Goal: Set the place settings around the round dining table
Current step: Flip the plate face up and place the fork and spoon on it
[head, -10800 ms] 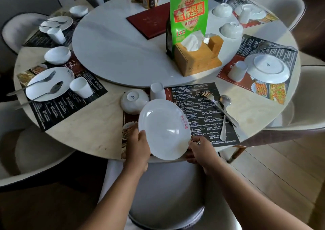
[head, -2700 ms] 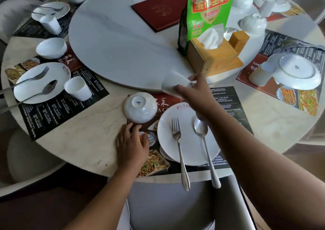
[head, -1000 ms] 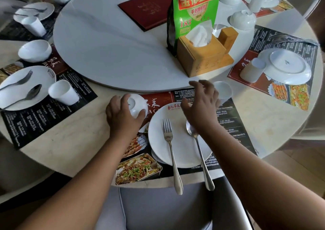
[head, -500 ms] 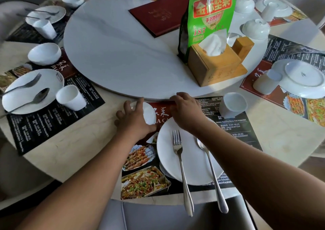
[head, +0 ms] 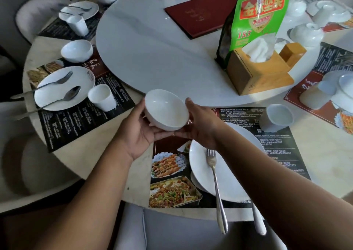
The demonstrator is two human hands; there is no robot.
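A small white bowl (head: 166, 110), mouth up and a little tilted, is lifted above the near placemat (head: 275, 150). My left hand (head: 142, 133) cups it from below and the left. My right hand (head: 200, 123) grips its right side. Below my right wrist lies the white plate (head: 235, 175) with a fork (head: 215, 184) on it and a spoon (head: 257, 223) whose bowl my arm hides. A white cup (head: 277, 117) stands upright on the mat to the right of the plate.
The white turntable (head: 152, 49) carries a red menu (head: 200, 13), a green snack bag (head: 259, 14) and a wooden tissue box (head: 261, 72). A place at the left has a plate (head: 63, 89), cup (head: 101, 97) and bowl (head: 76, 50). A grey chair (head: 191, 230) stands below me.
The bowl lay upside down on the mat beside the plate; both hands have lifted it and turned it mouth up. My right hand came off the cup it had set down upright.
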